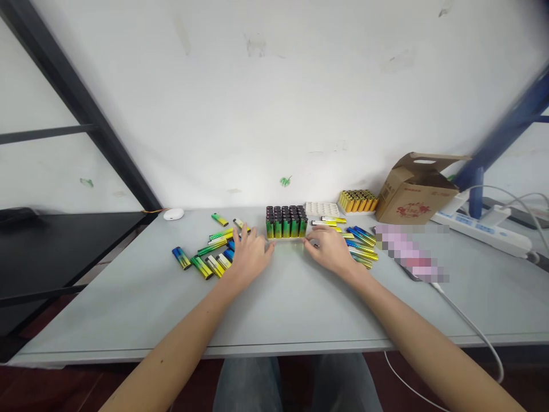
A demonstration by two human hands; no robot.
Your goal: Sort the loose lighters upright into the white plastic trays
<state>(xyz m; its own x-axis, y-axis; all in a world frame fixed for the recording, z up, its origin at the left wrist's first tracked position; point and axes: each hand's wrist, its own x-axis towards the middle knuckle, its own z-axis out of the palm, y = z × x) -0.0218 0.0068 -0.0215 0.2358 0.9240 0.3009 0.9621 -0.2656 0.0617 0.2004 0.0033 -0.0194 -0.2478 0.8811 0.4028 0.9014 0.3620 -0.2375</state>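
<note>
A white tray (285,240) holds upright rows of green-and-yellow lighters (286,228) with dark tops, between my two hands. My left hand (250,252) is open, fingers spread, over the edge of a loose pile of lighters (214,266) in green, yellow and blue. Its thumb is close to the tray's front left corner. At the tray's right end, my right hand (329,247) has its fingers bent but apart, the tips at or very near the corner. Nothing shows in either hand. Beside the right hand lie more loose lighters (362,252), partly hidden by it.
Against the wall stand an unfilled white tray (321,209) and a tray of yellow lighters (358,200). An open cardboard box (409,194), a power strip (484,232) and a blurred-out phone-like item (412,254) with a cable are to the right. A white case (174,214) sits at left.
</note>
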